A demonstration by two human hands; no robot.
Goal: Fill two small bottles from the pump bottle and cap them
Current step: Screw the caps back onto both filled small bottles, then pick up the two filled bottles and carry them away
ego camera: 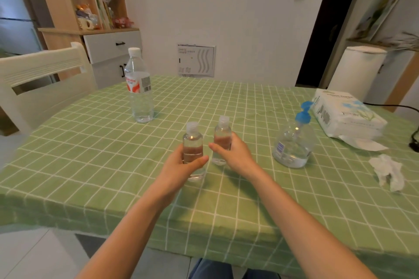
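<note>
Two small clear bottles stand upright on the green checked tablecloth (90,165), each with a clear cap on top. My left hand (181,165) grips the left small bottle (192,140) round its lower body. My right hand (233,152) grips the right small bottle (222,131) from the right side. Both hold clear liquid. To the right, untouched, stands the round clear pump bottle (293,145) with its blue pump head and a little liquid at the bottom.
A tall water bottle (139,90) with a white cap stands at the back left. A tissue pack (347,115) lies at the far right, with a crumpled tissue (387,174) in front of it. A white chair (43,81) is at the left edge.
</note>
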